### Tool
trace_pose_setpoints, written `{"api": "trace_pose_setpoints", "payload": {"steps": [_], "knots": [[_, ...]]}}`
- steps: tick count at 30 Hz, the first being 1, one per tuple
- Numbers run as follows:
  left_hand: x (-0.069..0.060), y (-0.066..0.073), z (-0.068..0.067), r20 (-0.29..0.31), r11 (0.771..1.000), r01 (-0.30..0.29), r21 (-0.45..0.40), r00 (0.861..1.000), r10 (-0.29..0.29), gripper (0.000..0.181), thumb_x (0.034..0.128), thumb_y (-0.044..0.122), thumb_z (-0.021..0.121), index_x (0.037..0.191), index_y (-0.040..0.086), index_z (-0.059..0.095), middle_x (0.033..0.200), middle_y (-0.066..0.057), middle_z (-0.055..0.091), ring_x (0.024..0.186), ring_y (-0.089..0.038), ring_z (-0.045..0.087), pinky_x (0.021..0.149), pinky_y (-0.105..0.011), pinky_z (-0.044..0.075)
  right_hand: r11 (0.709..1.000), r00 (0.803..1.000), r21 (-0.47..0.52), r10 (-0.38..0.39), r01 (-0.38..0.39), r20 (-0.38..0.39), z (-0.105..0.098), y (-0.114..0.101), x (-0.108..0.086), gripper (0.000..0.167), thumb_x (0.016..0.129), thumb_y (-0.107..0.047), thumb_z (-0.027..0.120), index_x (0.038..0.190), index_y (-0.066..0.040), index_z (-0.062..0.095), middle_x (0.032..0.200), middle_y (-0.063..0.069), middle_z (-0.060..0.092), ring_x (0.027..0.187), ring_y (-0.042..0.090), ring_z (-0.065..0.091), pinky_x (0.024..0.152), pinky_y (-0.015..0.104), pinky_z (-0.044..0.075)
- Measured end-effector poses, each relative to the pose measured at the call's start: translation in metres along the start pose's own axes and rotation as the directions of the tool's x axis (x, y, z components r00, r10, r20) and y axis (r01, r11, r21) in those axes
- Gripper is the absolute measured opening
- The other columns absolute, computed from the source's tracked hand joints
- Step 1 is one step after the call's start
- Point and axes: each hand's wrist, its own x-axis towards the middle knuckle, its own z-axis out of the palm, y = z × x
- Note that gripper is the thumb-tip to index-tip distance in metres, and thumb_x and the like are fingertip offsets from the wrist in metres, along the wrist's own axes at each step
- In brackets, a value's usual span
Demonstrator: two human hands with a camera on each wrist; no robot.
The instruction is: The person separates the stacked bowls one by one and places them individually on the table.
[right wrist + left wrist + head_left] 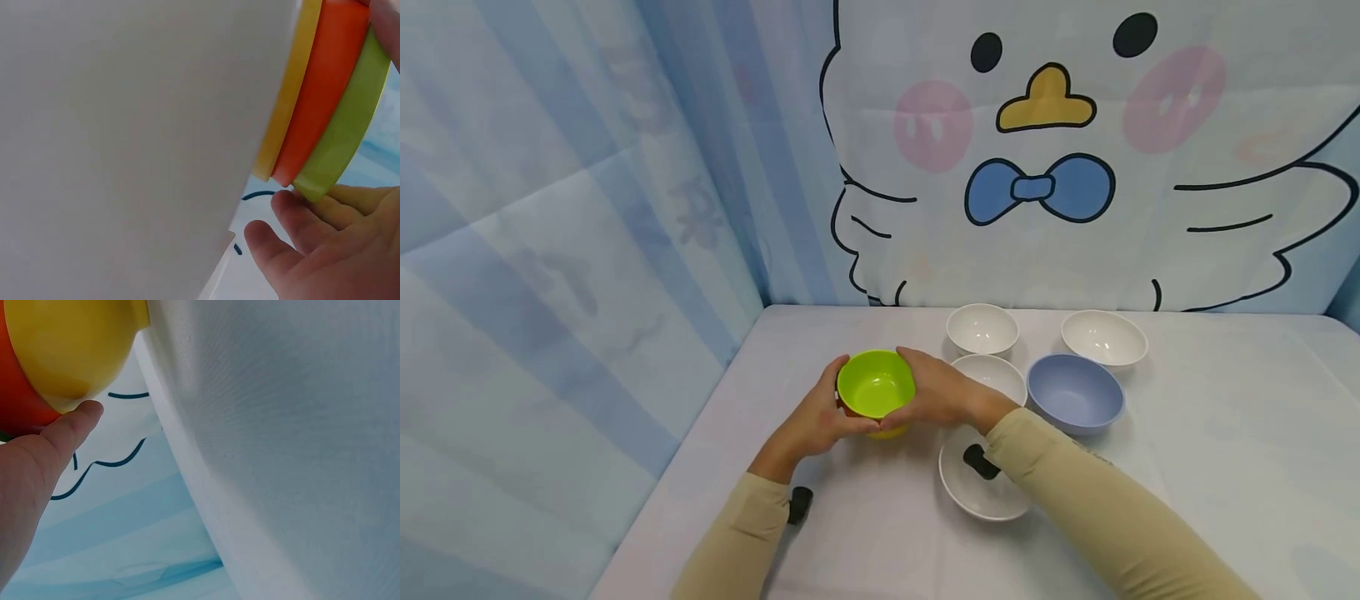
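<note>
A green bowl [877, 379] sits inside an orange bowl [331, 69], which sits in a yellow bowl [75, 344]. My left hand [816, 421] grips the stack from the left, thumb at the front. On the other side my right hand [942, 390] holds the green rim, its fingers round the far side and the thumb near the left one. One digit of the left hand reaches along the orange and yellow walls in the left wrist view. Whether the yellow base touches the table cannot be told.
Right of the stack, several white bowls [982, 329] stand on the white-covered table [865, 542], with a periwinkle bowl [1075, 396] among them. My right forearm passes over the nearest white bowl [977, 500]. Printed curtains hang behind and to the left.
</note>
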Motion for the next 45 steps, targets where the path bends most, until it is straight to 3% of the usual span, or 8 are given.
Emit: {"api": "trace_pose_setpoints", "payload": {"steps": [14,21,27,36,45], "knots": [[0.000,0.001,0.001,0.007,1.000,-0.002,-0.005,1.000,0.002,0.113,0.0796,0.021,0.086,0.158,0.000,0.008,0.158,-0.020,0.025,0.137,-0.035,0.038,0.114,-0.053,0.031,1.000,0.999,0.021,-0.007,0.007,-0.036,0.001,0.006,-0.003,0.108,0.074,-0.045,0.084,0.153,0.004,0.029,0.146,0.017,0.045,0.124,0.030,0.050,0.105,0.047,0.044],[0.001,0.000,0.001,0.010,1.000,-0.024,-0.017,1.000,0.024,0.111,0.0800,0.021,0.086,0.158,0.000,0.009,0.157,-0.019,0.029,0.136,-0.034,0.038,0.114,-0.053,0.030,1.000,0.998,0.017,0.023,-0.022,-0.056,-0.006,0.002,-0.006,0.109,0.073,-0.049,0.083,0.155,0.000,0.029,0.147,0.014,0.045,0.124,0.029,0.050,0.103,0.047,0.046],[0.001,0.000,0.000,0.006,0.999,-0.029,-0.024,1.000,0.029,0.110,0.0792,0.019,0.086,0.157,0.001,0.011,0.155,-0.016,0.032,0.137,-0.034,0.036,0.113,-0.054,0.032,1.000,0.995,0.030,0.013,-0.010,-0.094,-0.015,-0.002,-0.012,0.105,0.074,-0.043,0.083,0.154,-0.001,0.029,0.145,0.013,0.047,0.123,0.028,0.051,0.102,0.046,0.047],[0.003,-0.002,0.002,-0.013,1.000,0.027,-0.015,1.000,-0.027,0.108,0.0787,0.015,0.086,0.158,0.003,0.014,0.155,-0.013,0.033,0.137,-0.032,0.038,0.108,-0.049,0.040,1.000,0.988,0.026,0.013,-0.009,-0.152,-0.032,-0.001,-0.036,0.105,0.072,-0.042,0.085,0.154,-0.003,0.032,0.147,0.014,0.046,0.123,0.031,0.051,0.099,0.049,0.049],[0.003,0.000,0.003,-0.029,0.999,0.037,0.004,0.999,-0.037,0.107,0.0787,0.021,0.087,0.157,0.003,0.016,0.156,-0.015,0.033,0.134,-0.034,0.041,0.105,-0.050,0.044,1.000,0.976,-0.015,-0.011,0.008,-0.217,-0.044,0.012,-0.071,0.105,0.070,-0.042,0.086,0.152,-0.002,0.034,0.146,0.016,0.047,0.121,0.033,0.051,0.098,0.054,0.048]]}}
